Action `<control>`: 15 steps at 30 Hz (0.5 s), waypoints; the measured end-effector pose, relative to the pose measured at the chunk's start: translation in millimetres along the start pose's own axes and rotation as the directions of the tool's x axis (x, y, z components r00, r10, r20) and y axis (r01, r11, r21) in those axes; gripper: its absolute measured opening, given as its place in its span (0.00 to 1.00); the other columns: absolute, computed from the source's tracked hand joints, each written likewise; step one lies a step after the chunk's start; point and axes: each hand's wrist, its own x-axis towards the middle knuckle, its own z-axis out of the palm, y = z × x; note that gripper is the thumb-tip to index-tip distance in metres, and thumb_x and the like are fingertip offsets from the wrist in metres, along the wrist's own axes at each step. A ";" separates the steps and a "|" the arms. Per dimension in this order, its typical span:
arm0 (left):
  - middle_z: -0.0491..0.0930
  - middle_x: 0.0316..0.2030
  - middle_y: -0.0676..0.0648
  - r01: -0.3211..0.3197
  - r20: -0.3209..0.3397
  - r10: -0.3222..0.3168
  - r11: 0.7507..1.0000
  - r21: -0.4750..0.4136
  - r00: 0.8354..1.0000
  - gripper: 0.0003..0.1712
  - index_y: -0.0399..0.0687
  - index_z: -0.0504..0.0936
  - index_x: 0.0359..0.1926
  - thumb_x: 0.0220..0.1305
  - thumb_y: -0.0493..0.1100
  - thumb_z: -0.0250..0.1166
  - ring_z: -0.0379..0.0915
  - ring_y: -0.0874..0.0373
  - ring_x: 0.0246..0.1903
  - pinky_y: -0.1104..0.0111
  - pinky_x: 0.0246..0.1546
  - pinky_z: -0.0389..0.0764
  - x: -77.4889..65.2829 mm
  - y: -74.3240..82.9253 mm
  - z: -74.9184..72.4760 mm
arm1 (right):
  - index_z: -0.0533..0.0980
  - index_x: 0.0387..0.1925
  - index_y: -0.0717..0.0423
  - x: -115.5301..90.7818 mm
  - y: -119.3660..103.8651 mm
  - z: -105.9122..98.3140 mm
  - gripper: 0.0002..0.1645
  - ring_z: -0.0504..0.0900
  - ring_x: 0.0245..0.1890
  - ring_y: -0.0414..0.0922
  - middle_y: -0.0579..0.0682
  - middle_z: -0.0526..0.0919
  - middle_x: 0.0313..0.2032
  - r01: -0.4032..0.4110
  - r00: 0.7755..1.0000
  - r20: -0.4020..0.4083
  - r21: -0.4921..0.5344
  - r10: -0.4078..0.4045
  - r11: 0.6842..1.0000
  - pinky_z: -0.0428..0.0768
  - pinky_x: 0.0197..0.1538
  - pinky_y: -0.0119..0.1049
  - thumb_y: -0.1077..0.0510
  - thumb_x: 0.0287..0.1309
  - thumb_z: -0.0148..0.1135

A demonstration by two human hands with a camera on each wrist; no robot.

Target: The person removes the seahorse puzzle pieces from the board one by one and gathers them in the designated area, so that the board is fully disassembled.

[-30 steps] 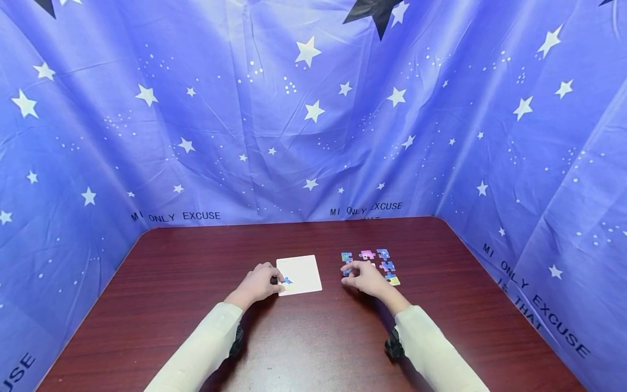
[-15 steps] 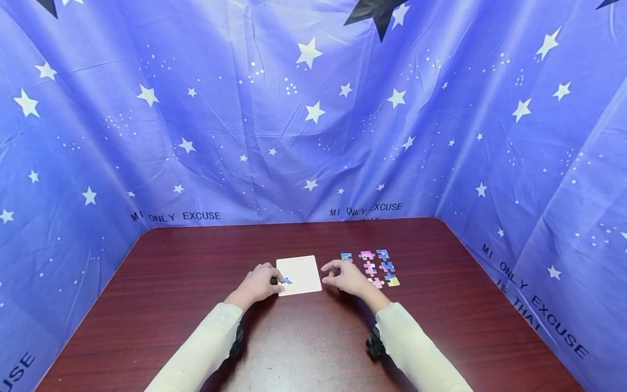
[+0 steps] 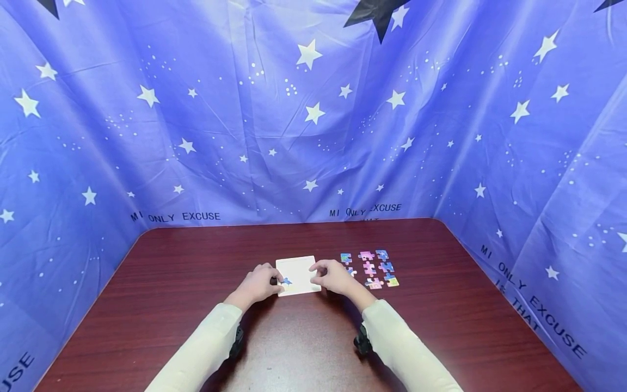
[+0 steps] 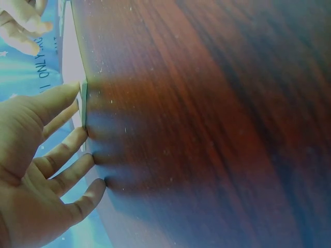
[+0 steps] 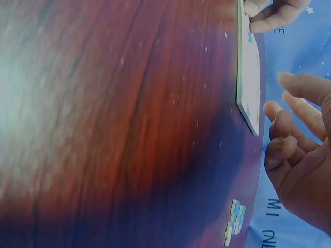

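A white puzzle board (image 3: 297,272) lies flat on the table, with a small blue jigsaw piece (image 3: 287,281) in its near left part. My left hand (image 3: 257,282) rests at the board's left edge. In the left wrist view, the thumb (image 4: 67,92) presses at the board's corner, while lightly bent, spread fingers touch its edge and the table. At the board's right edge is my right hand (image 3: 334,275), thumb and forefinger apart. Seen from the right wrist, that hand (image 5: 305,144) has loosely bent fingers and no piece shows between them.
Several colourful jigsaw pieces (image 3: 369,268) lie in rough rows right of the board, some partly behind the right hand. The dark red wooden table (image 3: 186,272) is surrounded by a blue curtain (image 3: 245,109) with stars. Each wrist carries a black camera mount (image 3: 362,340).
My right hand has moved left, from over the jigsaw pieces to the board's right edge, uncovering more pieces. The left hand has stayed at the board's left edge.
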 end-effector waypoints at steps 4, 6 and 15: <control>0.75 0.37 0.52 0.006 -0.002 -0.006 1.000 0.006 1.000 0.07 0.54 0.83 0.33 0.53 0.48 0.69 0.70 0.50 0.46 0.48 0.47 0.70 1.1 -0.1 1.3 | 0.79 0.42 0.63 2.8 -2.9 5.5 0.15 0.70 0.20 0.36 0.46 0.76 0.23 0.008 1.000 0.011 0.003 -0.008 1.000 0.69 0.27 0.29 0.61 0.51 0.64; 0.75 0.36 0.52 0.009 -0.003 -0.009 1.000 0.004 1.000 0.07 0.54 0.83 0.32 0.52 0.48 0.70 0.70 0.50 0.46 0.48 0.47 0.70 1.6 0.4 1.5 | 0.79 0.41 0.63 4.0 -4.4 8.3 0.15 0.70 0.21 0.36 0.47 0.77 0.23 0.022 1.000 0.008 -0.006 -0.022 1.000 0.70 0.27 0.28 0.62 0.50 0.64; 0.75 0.35 0.52 0.001 -0.012 0.000 1.000 0.011 1.000 0.07 0.53 0.83 0.32 0.51 0.47 0.70 0.70 0.50 0.44 0.49 0.45 0.71 0.2 2.2 -1.1 | 0.80 0.41 0.63 8.3 -9.6 22.7 0.15 0.69 0.19 0.35 0.49 0.77 0.25 0.011 0.999 0.034 0.012 -0.011 1.000 0.70 0.25 0.28 0.61 0.49 0.64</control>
